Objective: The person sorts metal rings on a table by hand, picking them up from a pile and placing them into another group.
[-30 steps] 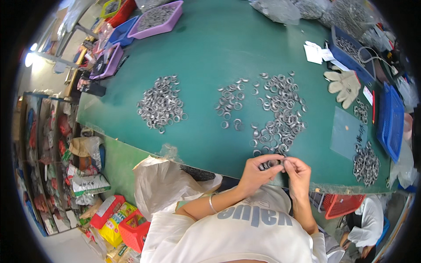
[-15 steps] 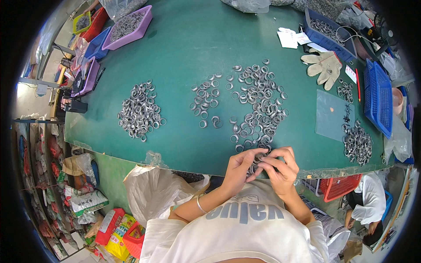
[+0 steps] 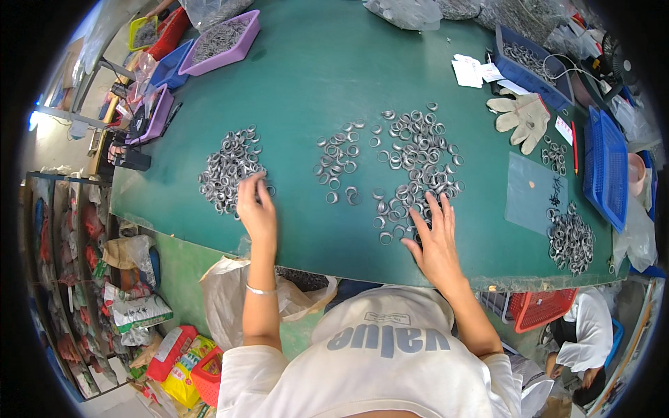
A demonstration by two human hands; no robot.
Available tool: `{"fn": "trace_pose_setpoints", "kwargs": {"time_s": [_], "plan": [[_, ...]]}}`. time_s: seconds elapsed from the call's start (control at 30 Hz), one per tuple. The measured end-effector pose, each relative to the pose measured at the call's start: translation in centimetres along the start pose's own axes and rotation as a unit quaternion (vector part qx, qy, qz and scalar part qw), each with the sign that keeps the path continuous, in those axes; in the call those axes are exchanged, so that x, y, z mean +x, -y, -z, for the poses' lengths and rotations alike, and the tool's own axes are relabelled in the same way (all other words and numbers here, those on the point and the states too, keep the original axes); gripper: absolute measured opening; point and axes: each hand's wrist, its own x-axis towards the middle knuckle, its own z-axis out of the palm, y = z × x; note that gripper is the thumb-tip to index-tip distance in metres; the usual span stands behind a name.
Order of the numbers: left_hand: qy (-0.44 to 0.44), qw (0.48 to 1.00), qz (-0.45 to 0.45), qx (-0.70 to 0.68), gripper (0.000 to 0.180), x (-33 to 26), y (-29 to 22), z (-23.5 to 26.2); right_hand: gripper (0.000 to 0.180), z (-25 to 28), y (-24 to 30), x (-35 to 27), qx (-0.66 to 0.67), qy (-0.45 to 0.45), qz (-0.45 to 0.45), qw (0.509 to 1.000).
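Note:
Loose grey metal rings lie in groups on the green table. My left hand (image 3: 256, 207) reaches the near right side of the left pile of rings (image 3: 226, 167), its fingertips at the rings. Its fingers are slightly bent and apart, and I see no ring held in them. My right hand (image 3: 437, 244) is open, fingers spread, with its fingertips on the near part of the large scattered pile of rings (image 3: 418, 150). Between these two piles lies a smaller loose group of rings (image 3: 336, 157).
Another ring pile (image 3: 571, 240) lies at the right, near a clear plastic sheet (image 3: 535, 191), a work glove (image 3: 521, 118) and a red pencil (image 3: 575, 148). Blue baskets (image 3: 605, 167) stand along the right edge. A pink tray of rings (image 3: 221, 43) sits far left. A person (image 3: 584, 324) sits at lower right.
My hands were together at the near table edge, fingering rings. Now they are apart: the left has moved to the left pile, the right has opened and moved forward onto the large pile.

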Motion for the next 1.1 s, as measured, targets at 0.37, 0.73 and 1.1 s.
{"fn": "trace_pose_setpoints", "kwargs": {"time_s": [0.37,0.73,1.1], "plan": [[0.083,0.965,-0.007,0.250,0.032,0.0,5.2,-0.3,0.022,-0.1,-1.8,-0.1,0.021,-0.113,0.050,0.992],[0.164,0.986,0.002,-0.006,0.035,-4.0,-8.9,2.8,0.011,-0.4,-0.4,6.8,-0.060,-0.053,0.073,0.994],[0.386,0.681,0.360,-0.508,0.030,-9.3,-15.2,1.1,0.007,1.6,3.2,1.9,0.323,0.112,-0.022,0.940]]}}
